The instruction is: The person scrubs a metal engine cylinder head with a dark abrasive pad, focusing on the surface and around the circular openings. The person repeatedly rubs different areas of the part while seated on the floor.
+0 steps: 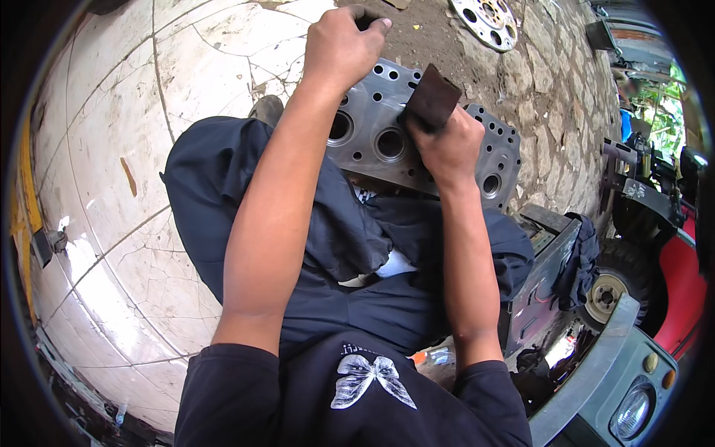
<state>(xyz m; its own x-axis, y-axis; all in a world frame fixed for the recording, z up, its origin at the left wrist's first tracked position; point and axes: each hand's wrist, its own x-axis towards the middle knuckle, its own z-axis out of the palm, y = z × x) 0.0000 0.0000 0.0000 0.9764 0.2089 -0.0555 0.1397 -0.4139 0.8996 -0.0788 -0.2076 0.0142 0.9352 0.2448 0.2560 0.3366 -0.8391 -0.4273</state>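
Right hand [451, 149], gripping brown sheet [433, 98], is over metal block [372, 119] (left hand [344, 46] curled, contents unclear).

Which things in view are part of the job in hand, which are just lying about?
In the job:
- dark brown sheet, held in the right hand
- grey holed metal block, below the sheet

Apparently lying about:
- round holed metal disc, on the ground
- dark cloth, by a dark box

Veh. repair workshop, w/ greenery [672, 108] outside, far R.
Drilled metal engine pt. [380, 113]; round holed plate [482, 23] on rough stone flr. [550, 141]; veh. wheel [607, 296], red bodywork [681, 279], grn. veh. front w/ headlamp [634, 411]; stained, cracked tiles [104, 149].
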